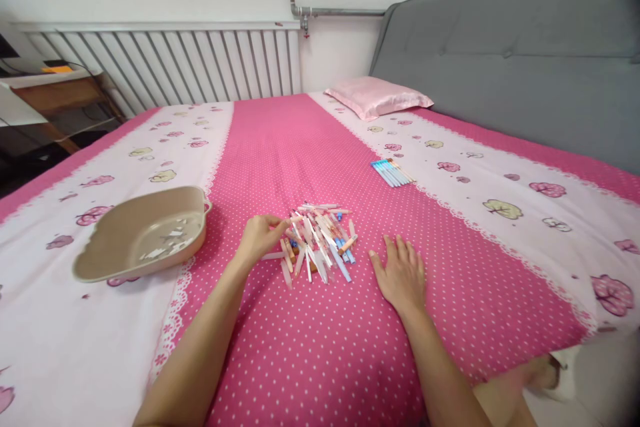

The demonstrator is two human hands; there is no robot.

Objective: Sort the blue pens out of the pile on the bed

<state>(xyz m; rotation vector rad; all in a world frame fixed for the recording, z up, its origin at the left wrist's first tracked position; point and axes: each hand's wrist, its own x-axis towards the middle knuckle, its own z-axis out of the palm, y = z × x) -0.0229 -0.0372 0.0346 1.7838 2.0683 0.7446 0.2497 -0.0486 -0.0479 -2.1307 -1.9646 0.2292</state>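
A loose pile of pens (320,240), mostly white, pale pink and blue with a few orange-brown ones, lies on the pink dotted bedspread (310,347). My left hand (261,237) reaches to the pile's left edge, thumb and fingers pinched on a pale pen there, partly hidden by the fingertips. Flat on the bedspread, just right of the pile, rests my right hand (403,273), fingers spread and holding nothing. Beyond it, several blue pens (393,172) lie side by side in a neat row.
To the left stands a beige plastic basin (140,230) with small white pieces inside. A pink pillow (377,97) lies at the far side, by the grey headboard (510,53). A white radiator (200,63) lines the wall; a wooden desk (55,103) is at far left.
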